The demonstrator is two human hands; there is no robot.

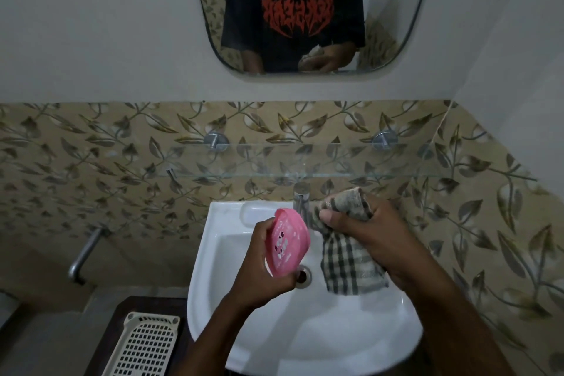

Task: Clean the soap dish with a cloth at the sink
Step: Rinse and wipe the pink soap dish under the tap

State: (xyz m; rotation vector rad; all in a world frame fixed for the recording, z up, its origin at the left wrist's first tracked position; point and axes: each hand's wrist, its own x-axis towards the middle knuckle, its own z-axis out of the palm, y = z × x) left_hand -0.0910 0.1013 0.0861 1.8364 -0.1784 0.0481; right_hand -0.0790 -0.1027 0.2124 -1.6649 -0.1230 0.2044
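Step in hand: judged from the hold, the person is bringing the cloth to the dish to start or renew a wipe.
Soap dish (288, 243): pink, slotted, stood up on its edge in the air over the middle of the sink (305, 339), above the drain (305, 276) and just in front of the tap (300, 198) at the back rim. Its hollow face is turned to the right, toward the cloth.
Left hand (268, 272): curled round the dish's lower edge, thumb at the near end and fingers behind it, so most of the face is left free.
Right hand (366, 232): closed round a bunched wad of the checked cloth (348, 259), thumb pressed on top. The loose tail hangs down over the right side of the basin.
Gap: the wad sits just beside the dish's right edge, and contact cannot be told from here.
Water: no stream is visible at the tap.
Doing it well: the wad should probably go into the hollow with the fingertips behind it, rubbing along the slots where soap tends to cake. The left hand would do well to brace from behind against the push.
Grip advice: a wet plastic dish is likely slippery, so keeping it low over the basin limits any drop.
Cloth advice: gathering the hanging tail would keep it off the drain.
Nearby: a glass shelf (305, 162) runs above the tap, and a cream plastic basket (143, 345) lies off the sink's front-left edge.
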